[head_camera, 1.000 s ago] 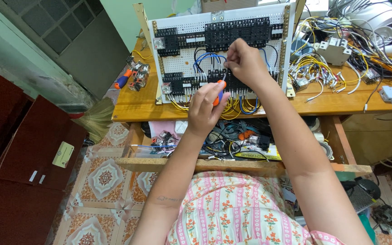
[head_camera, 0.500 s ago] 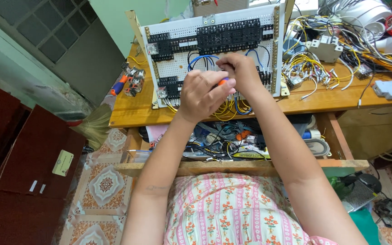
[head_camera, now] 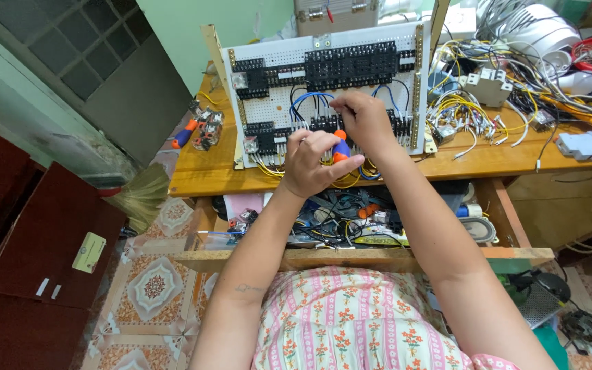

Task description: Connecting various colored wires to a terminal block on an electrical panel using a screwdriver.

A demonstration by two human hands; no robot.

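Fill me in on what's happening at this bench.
A person is wiring a white perforated panel that stands propped on a wooden table. The left hand grips a screwdriver with an orange and blue handle, its tip hidden behind the hands. The right hand pinches at the blue wires by the black terminal blocks. Loose yellow wires and spare parts lie to the right, and an open drawer below holds more.

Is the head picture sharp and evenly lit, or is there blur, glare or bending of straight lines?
Head view: even soft light, no glare; the left hand, its screwdriver and the right hand look sharp; the white panel and table edge bow from wide-lens distortion.
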